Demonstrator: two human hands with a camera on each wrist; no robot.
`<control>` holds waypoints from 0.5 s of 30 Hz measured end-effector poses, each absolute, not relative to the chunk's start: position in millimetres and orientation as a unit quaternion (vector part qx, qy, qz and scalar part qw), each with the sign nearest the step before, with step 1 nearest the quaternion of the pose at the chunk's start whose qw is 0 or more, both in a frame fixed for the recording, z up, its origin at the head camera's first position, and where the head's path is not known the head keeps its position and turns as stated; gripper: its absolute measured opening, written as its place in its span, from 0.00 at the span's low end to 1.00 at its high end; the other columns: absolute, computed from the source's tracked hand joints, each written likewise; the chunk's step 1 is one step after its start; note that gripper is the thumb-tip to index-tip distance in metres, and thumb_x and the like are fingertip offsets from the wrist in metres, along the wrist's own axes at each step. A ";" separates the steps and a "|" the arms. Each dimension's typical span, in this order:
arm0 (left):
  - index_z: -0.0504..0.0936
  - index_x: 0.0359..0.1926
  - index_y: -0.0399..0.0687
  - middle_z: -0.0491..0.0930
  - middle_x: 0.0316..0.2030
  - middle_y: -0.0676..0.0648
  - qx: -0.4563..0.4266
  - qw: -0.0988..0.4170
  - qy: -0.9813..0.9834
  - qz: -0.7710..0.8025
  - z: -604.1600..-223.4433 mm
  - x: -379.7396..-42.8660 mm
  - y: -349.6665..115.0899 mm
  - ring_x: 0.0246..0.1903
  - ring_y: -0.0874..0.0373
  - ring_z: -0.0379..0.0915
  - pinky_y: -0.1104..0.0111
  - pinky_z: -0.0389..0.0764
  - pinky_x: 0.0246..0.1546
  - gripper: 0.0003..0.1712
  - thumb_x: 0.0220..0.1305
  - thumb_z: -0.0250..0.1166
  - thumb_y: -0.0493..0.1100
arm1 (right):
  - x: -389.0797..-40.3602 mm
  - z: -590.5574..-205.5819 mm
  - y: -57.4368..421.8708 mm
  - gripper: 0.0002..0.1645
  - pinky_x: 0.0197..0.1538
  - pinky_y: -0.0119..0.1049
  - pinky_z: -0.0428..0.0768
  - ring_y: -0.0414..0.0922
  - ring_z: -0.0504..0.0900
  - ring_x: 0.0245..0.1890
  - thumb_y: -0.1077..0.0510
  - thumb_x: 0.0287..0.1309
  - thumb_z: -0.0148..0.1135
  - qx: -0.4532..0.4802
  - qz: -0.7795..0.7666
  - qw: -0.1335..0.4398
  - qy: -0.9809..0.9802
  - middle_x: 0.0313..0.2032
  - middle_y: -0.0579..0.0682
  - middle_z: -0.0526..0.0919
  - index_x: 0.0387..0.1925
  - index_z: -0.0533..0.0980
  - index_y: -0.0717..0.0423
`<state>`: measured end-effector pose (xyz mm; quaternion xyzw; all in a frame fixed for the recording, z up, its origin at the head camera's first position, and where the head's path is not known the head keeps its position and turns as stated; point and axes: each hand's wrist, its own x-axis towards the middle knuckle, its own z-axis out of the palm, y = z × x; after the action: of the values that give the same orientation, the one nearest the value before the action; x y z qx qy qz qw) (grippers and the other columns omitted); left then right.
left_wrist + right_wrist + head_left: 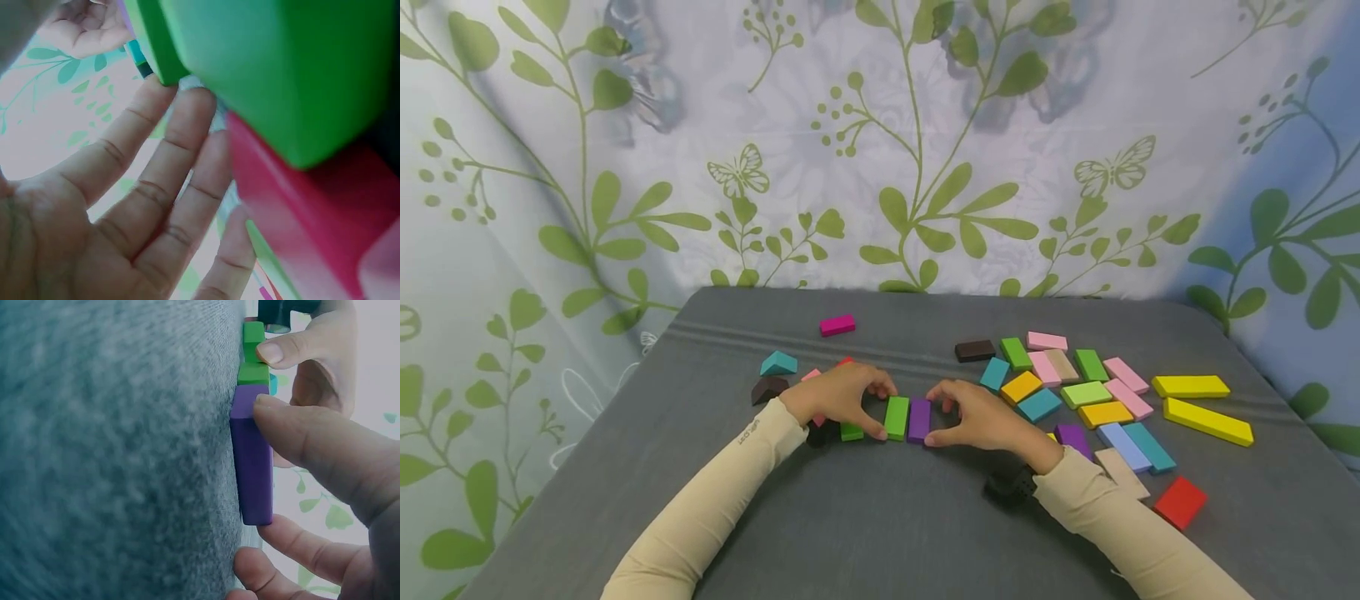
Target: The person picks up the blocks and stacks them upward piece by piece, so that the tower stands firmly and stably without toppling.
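My left hand (846, 396) pinches a bright green block (897, 418) by its ends, with the thumb at the near end and the index fingertip at the far end. Right beside that block lies a purple block (919, 421). My right hand (977, 414) pinches the purple block, its thumb on the near end and index finger at the far end; the other fingers are spread beyond it in the right wrist view. Under the left hand another green block (852, 432) shows partly. A reddish pink block (269, 175) sits close to the left fingers in the left wrist view.
Many coloured blocks lie at the right, among them two long yellow blocks (1191, 387) and a red block (1180, 502). A teal triangular block (778, 363) and a dark brown block (769, 390) lie left. A magenta block (837, 325) lies farther back on the grey table (880, 525).
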<state>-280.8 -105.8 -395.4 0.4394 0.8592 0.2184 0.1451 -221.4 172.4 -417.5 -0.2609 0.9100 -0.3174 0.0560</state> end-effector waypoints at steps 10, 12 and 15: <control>0.86 0.58 0.43 0.85 0.50 0.50 0.444 0.138 0.859 0.215 -395.2 -279.1 -105.4 0.51 0.58 0.80 0.65 0.80 0.58 0.32 0.57 0.85 0.51 | -220.7 -417.8 170.0 0.35 0.40 0.40 0.76 0.43 0.76 0.37 0.45 0.56 0.84 -0.257 -0.306 0.052 0.915 0.40 0.49 0.80 0.57 0.81 0.60; 0.86 0.59 0.43 0.85 0.50 0.50 0.443 0.138 0.860 0.213 -395.1 -279.3 -105.2 0.51 0.58 0.80 0.66 0.80 0.58 0.32 0.57 0.85 0.51 | -221.1 -417.6 170.0 0.36 0.41 0.40 0.77 0.44 0.76 0.37 0.44 0.56 0.84 -0.256 -0.305 0.055 0.916 0.40 0.49 0.81 0.58 0.81 0.60; 0.86 0.60 0.43 0.85 0.51 0.50 0.443 0.141 0.859 0.212 -394.5 -279.2 -105.2 0.52 0.58 0.80 0.65 0.80 0.59 0.33 0.57 0.85 0.51 | -221.9 -415.7 172.4 0.37 0.43 0.41 0.79 0.44 0.78 0.38 0.44 0.57 0.83 -0.259 -0.310 0.069 0.912 0.42 0.50 0.82 0.60 0.80 0.61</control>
<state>-279.2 -105.2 -394.5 0.4432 0.8594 0.2124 0.1415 -221.9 172.4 -415.7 -0.2594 0.9120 -0.3103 0.0691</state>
